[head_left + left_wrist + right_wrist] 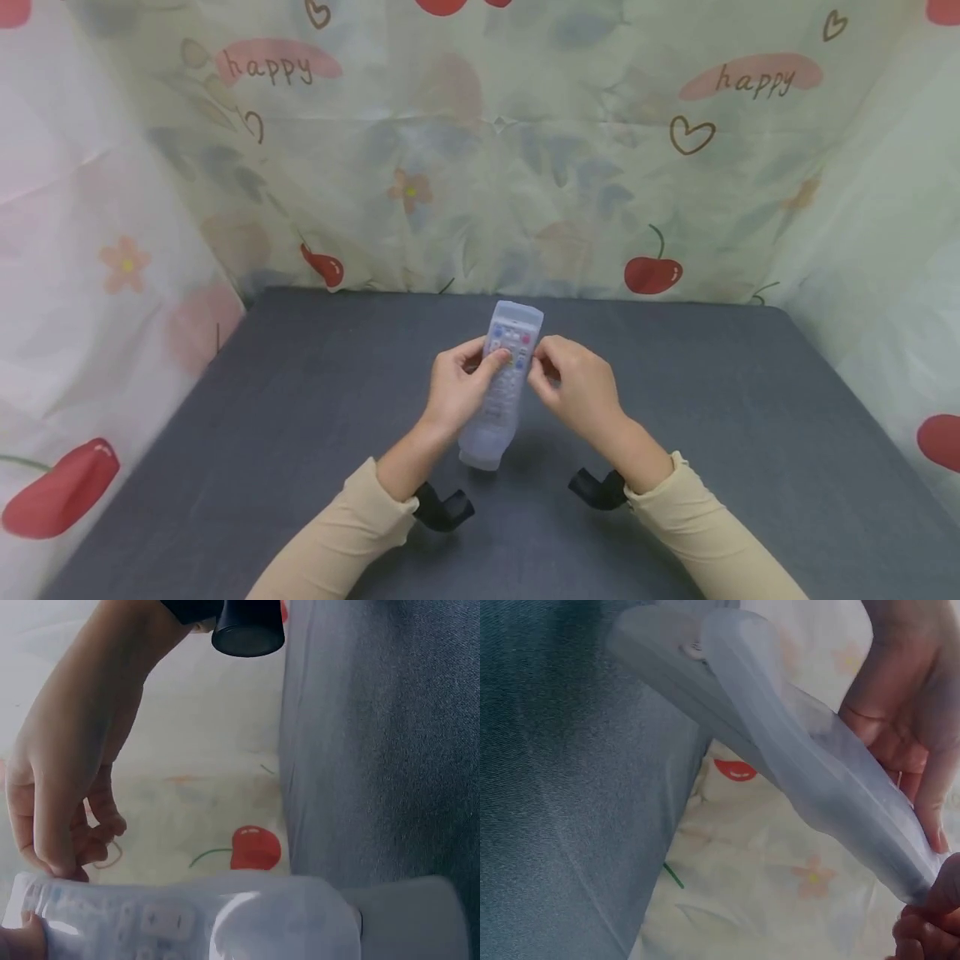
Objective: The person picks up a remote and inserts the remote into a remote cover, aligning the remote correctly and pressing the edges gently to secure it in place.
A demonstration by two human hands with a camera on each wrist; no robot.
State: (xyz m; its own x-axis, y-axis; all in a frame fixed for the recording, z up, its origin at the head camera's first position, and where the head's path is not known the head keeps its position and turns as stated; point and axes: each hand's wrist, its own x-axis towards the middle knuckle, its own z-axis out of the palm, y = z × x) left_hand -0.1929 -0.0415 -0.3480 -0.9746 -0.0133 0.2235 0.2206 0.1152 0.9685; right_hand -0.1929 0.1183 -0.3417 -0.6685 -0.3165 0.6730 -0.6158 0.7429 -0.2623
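Note:
A pale remote control in a translucent sleeve is tilted above the dark table, its coloured buttons facing up. My left hand grips its left side, thumb across the buttons. On the other side, my right hand has curled fingers and pinches the sleeve's edge near the upper part. In the right wrist view, the sleeve stands apart from a greyer end piece with a small round mark. The left wrist view shows the sleeve close up, with the grey end extending past it.
The dark cloth-covered table spreads beneath both hands. A printed curtain with cherries and hearts closes off the back and both sides. Black camera mounts hang from the wrists, just inside the beige sleeves.

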